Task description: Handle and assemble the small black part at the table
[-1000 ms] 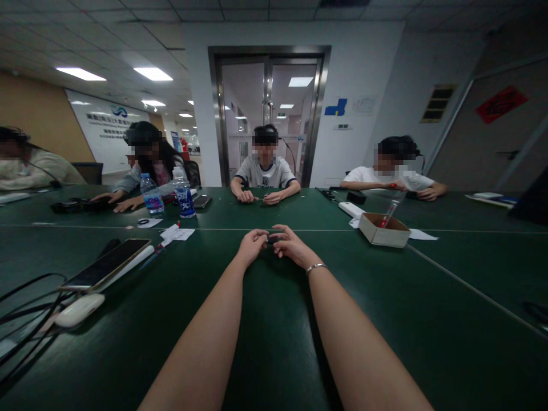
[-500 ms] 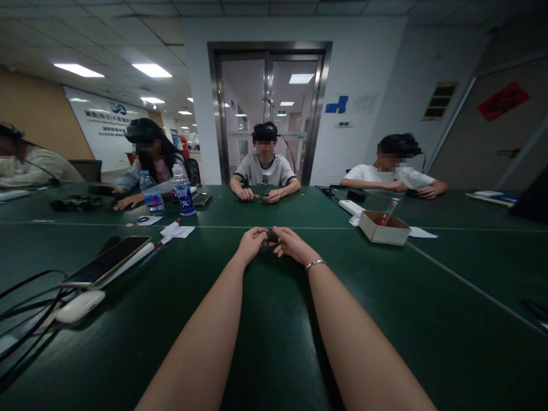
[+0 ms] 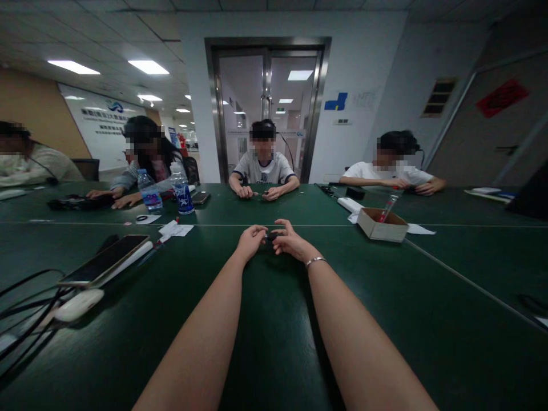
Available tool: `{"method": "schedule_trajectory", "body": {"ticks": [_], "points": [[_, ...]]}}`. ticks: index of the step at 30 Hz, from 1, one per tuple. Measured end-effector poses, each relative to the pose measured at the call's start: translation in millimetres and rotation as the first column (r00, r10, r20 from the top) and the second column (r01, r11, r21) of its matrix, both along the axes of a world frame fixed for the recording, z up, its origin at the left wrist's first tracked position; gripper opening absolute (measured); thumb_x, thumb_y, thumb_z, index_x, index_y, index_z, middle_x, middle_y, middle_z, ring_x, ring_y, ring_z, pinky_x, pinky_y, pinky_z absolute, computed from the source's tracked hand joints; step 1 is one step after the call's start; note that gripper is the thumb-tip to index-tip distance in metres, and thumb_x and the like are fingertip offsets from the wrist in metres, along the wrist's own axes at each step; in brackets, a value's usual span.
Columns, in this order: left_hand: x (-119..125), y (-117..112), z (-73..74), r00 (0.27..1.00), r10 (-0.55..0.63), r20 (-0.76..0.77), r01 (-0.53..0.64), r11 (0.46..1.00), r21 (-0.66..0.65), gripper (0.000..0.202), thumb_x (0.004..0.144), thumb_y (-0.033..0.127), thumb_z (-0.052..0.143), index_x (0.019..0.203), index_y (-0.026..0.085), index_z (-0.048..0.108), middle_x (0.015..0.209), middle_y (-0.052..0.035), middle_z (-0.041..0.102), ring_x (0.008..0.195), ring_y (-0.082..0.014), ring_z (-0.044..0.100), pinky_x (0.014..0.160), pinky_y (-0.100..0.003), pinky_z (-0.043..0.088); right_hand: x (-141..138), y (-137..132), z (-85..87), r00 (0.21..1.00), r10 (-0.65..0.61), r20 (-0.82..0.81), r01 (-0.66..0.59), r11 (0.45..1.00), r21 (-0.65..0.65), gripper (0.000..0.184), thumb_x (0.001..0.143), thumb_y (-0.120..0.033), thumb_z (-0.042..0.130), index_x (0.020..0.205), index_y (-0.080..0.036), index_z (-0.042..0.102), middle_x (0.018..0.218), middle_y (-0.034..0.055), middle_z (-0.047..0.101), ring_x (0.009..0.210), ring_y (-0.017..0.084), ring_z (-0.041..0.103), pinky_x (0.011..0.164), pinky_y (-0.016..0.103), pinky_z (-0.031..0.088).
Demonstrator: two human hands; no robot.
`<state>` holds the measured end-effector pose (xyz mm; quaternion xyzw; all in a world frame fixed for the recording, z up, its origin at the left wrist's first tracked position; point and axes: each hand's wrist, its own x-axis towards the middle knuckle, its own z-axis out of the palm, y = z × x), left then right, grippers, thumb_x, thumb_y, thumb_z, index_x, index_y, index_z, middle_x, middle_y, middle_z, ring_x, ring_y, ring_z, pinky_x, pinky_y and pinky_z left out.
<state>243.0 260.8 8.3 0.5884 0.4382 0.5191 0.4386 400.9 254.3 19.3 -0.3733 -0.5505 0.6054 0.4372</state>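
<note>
A small black object sits between my two hands over the green table. Its exact kind is too small to make out. The fingertips of my left hand are pinched on its left end. My right hand, with a silver bracelet at the wrist, holds the right end between thumb and bent fingers. One finger of that hand is lifted above the object. Fingers cover parts of the object on both sides.
On the left lie a phone, a white mouse-like device and black cables. Two bottles stand beyond paper scraps. To the right is a small open box. Several people sit around the table.
One finger of my right hand has risen off the black object and its fingers have spread. My left hand keeps its pinch. The view has shifted very slightly.
</note>
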Motion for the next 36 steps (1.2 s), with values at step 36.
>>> {"method": "schedule_trajectory", "body": {"ticks": [36], "points": [[-2, 7, -12.8, 0.983, -0.025, -0.182, 0.026, 1.000, 0.000, 0.029, 0.082, 0.031, 0.043, 0.095, 0.015, 0.064, 0.053, 0.0022, 0.051, 0.045, -0.0102, 0.044, 0.044, -0.020, 0.031, 7, 7, -12.2, 0.997, 0.032, -0.065, -0.030, 0.999, 0.031, 0.027, 0.061, -0.008, 0.072, 0.085, -0.015, 0.061, 0.063, -0.0028, 0.059, 0.046, 0.007, 0.052, 0.046, 0.017, 0.044]]}}
